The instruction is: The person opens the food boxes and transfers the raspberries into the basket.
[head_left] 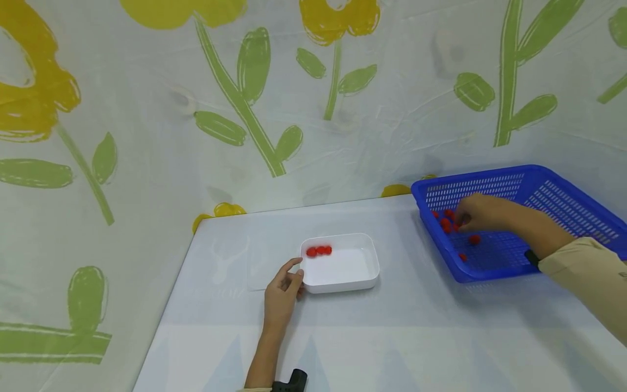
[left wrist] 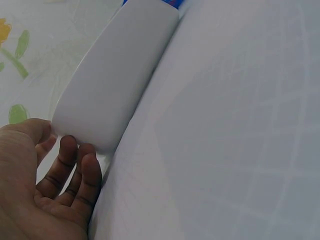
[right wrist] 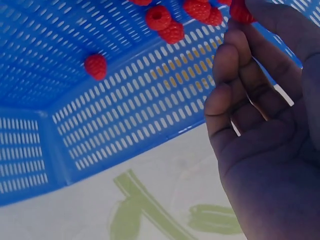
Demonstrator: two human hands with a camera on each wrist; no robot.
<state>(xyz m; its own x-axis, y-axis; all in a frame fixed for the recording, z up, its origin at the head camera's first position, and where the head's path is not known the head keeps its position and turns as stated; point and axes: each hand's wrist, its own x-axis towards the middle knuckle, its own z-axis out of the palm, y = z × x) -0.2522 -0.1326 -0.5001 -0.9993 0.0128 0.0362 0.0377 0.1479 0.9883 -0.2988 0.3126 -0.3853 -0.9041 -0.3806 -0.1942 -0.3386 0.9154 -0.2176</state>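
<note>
In the head view a white rectangular dish (head_left: 343,272) stands on the table, three raspberries (head_left: 320,250) lined up along its back left side. My left hand (head_left: 282,296) is at the dish's left end, fingertips touching its rim and outer wall. The left wrist view shows those fingers (left wrist: 82,175) bent loosely against the dish wall (left wrist: 112,80). Inside the blue basket, my right hand (head_left: 482,212) pinches a raspberry (right wrist: 242,11) between thumb and fingertip. Other raspberries (right wrist: 171,31) lie close by on the basket floor, and one (right wrist: 95,66) sits apart.
The blue slotted basket (head_left: 534,170) stands at the table's right, its rim higher than the dish. A flower-printed sheet (head_left: 161,152) hangs behind the table (head_left: 220,305). White tabletop lies between dish and basket.
</note>
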